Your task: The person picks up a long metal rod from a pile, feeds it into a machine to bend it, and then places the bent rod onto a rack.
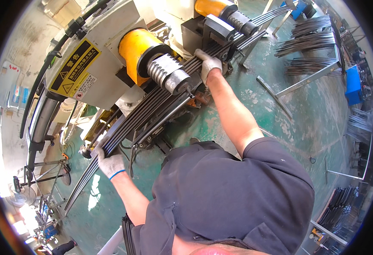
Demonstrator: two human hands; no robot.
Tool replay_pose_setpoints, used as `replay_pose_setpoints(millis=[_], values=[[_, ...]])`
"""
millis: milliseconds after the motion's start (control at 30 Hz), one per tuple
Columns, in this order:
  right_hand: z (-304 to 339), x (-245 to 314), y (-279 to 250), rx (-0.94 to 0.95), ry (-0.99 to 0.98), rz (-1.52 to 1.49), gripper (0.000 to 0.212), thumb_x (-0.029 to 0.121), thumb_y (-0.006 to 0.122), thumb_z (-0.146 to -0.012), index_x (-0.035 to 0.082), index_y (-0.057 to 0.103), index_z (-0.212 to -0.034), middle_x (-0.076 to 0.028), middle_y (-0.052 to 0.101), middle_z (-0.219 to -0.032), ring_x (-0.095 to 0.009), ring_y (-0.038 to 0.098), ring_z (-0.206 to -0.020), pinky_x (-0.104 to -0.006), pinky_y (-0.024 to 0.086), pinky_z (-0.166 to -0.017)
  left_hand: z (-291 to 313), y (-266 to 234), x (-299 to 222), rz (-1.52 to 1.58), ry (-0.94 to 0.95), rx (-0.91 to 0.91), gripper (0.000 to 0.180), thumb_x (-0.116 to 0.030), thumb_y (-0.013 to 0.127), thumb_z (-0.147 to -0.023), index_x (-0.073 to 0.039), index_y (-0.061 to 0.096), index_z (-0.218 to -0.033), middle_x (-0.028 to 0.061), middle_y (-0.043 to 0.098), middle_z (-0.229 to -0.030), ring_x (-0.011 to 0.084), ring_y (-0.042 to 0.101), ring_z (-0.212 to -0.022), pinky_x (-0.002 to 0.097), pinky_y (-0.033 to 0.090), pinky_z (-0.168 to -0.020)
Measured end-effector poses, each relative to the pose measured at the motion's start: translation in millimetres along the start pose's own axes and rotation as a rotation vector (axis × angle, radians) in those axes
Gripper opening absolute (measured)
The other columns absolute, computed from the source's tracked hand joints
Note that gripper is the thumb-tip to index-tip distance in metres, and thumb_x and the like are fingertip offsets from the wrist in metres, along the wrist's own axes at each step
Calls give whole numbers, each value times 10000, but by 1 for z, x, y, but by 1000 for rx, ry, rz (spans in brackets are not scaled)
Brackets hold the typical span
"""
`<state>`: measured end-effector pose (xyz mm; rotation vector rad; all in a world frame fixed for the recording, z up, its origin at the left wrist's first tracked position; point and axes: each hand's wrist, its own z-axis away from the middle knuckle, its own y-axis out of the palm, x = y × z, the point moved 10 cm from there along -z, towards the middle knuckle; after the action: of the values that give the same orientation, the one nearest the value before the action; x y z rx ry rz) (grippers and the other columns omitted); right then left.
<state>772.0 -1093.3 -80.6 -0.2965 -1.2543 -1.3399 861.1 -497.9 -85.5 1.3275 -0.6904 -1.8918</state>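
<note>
Several long dark metal rods (147,108) lie side by side in a slanting bundle across the machine, from lower left to upper right. My left hand (110,165), in a pale knitted glove with a blue cuff edge, is closed around the bundle toward its lower left end. Farther up, my right hand (209,67), gloved too, is bent over the rods with its fingers closed on them; some fingertips are hidden. Between my hands, a yellow cylindrical machine head (140,47) with a ribbed metal spindle (166,70) reaches over the rods.
A second yellow head (214,7) sits at the top, beside a black block (218,29). A machine panel (82,72) carries a yellow warning label. Rod stacks (307,40) rest on a metal rack (309,78) at right, near a blue bin (353,85). The floor (254,85) is worn green.
</note>
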Motion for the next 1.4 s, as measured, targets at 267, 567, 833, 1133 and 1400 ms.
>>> replay_pose_setpoints(millis=[267,567,833,1133,1400], values=[[2,-4,-7,-126,45,116,457,353,850,-867,78,719,-1208,-46,732,-1160,-236,663,-1036,-483,509,-894,-6,-44,-41,-35,132,-128,297,-207,552,-1077,-18,689,-1261,135,725,-1244,303,668,-1204,465,489,-1129],[28,-45,25,123,181,-79,360,167,880,-854,-74,728,-1075,-153,727,-1047,-277,720,-833,-429,620,-724,17,12,32,58,68,-107,323,-227,740,-983,-12,693,-1220,138,735,-1201,307,685,-1154,506,523,-1104],[30,-56,28,181,255,-121,393,243,810,-911,-41,713,-1165,-130,742,-1139,-307,718,-957,-468,590,-865,51,-4,9,58,15,-55,670,-402,765,-946,-57,517,-1464,183,585,-1443,412,506,-1374,593,359,-1207],[10,-108,-42,124,342,-68,503,534,672,-950,70,702,-1143,-52,724,-1118,-239,678,-1022,-402,538,-938,48,-148,-185,173,278,-287,452,-400,558,-1079,-19,563,-1322,210,605,-1341,406,566,-1293,597,427,-1156],[94,-219,-212,-244,389,331,634,754,593,-943,128,696,-955,31,711,-907,-157,659,-883,-310,534,-790,6,-350,-413,196,514,-452,383,-401,594,-1059,-65,638,-1237,144,694,-1219,356,654,-1136,566,502,-1040]])
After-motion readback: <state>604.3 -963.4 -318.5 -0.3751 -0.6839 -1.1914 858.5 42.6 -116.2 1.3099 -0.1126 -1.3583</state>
